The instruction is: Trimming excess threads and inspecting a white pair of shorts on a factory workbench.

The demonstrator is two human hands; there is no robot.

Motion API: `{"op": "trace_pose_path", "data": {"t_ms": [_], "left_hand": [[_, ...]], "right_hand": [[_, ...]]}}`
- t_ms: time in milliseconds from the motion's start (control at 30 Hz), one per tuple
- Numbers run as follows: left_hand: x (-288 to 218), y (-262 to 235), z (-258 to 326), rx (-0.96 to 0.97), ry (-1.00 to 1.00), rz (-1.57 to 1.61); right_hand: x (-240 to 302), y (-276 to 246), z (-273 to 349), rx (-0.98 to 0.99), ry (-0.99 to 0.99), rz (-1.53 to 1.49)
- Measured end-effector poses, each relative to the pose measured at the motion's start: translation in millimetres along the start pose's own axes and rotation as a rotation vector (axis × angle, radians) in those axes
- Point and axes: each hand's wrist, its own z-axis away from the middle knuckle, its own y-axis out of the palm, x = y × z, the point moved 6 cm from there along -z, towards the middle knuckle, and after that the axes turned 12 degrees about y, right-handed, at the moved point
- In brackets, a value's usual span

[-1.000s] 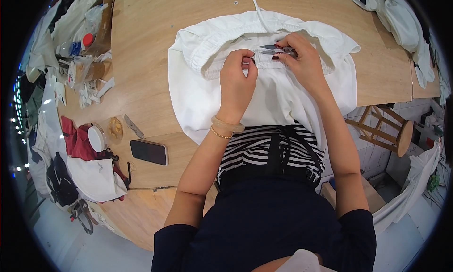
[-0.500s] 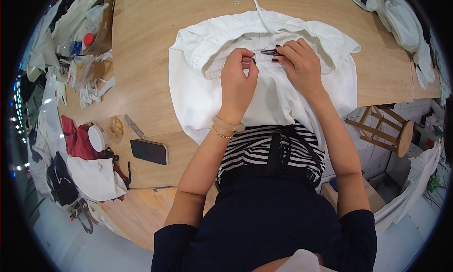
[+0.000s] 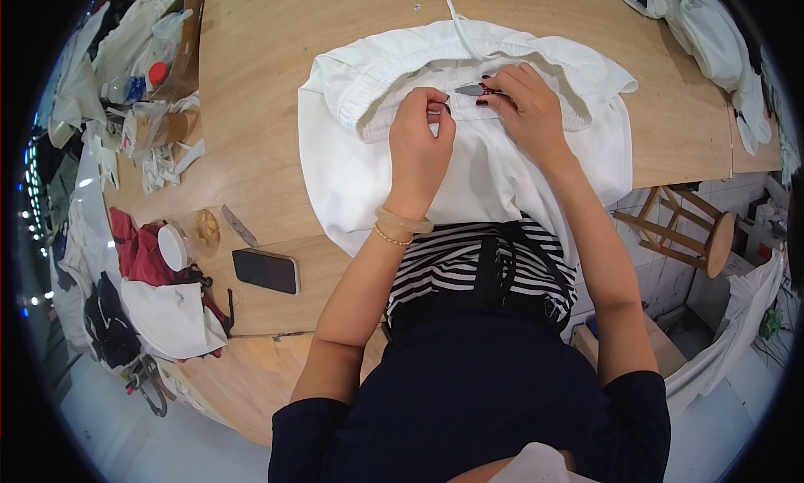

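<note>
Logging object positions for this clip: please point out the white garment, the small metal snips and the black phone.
white garment (image 3: 494, 177), head view, front panel below the waistband.
small metal snips (image 3: 469, 89), head view, blade tip.
black phone (image 3: 265, 270), head view, screen middle.

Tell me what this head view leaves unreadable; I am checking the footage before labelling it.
- Small metal tool: mostly covered by the right hand; its kind is unclear.
- Left hand fingertips: curled into the white garment, so the pinched spot is hidden.
- White cord: cut off by the top edge.
- Clutter at the table left rim: warped, too small.
</note>
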Motion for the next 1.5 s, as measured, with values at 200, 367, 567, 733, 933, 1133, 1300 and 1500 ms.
{"op": "trace_pose_path", "data": {"t_ms": [200,367,567,733,933,1133,1300,1500], "left_hand": [[-2.2,1.3,-1.4,0.010,0.000,0.010],[-9.3,10.9,-5.8,0.070,0.129,-0.223],[2.6,9.5,-5.4,0.130,0.089,-0.038],[-20.5,12.3,-0.4,0.230,0.388,-0.182],[-5.3,4.7,-0.2,0.149,0.136,0.002],[-2.5,6.2,-1.4,0.146,0.103,0.040],[-2.8,6.2,-2.1,0.156,0.109,0.019],[-0.7,6.2,-1.4,0.146,0.116,0.031]], "right_hand": [[-23.0,5.5,-0.5,0.149,0.490,-0.609],[-36.5,-1.9,-3.2,0.114,0.614,-0.857],[-43.0,-1.1,-2.2,0.119,0.638,-0.886],[-31.4,-6.8,0.9,0.117,0.605,-0.815],[-5.3,-22.7,6.2,0.079,0.303,-0.243],[9.3,-21.7,7.8,0.092,0.215,-0.023],[13.2,-19.7,6.4,0.093,0.146,0.026],[9.1,-16.6,5.3,0.153,0.267,-0.092]]}}
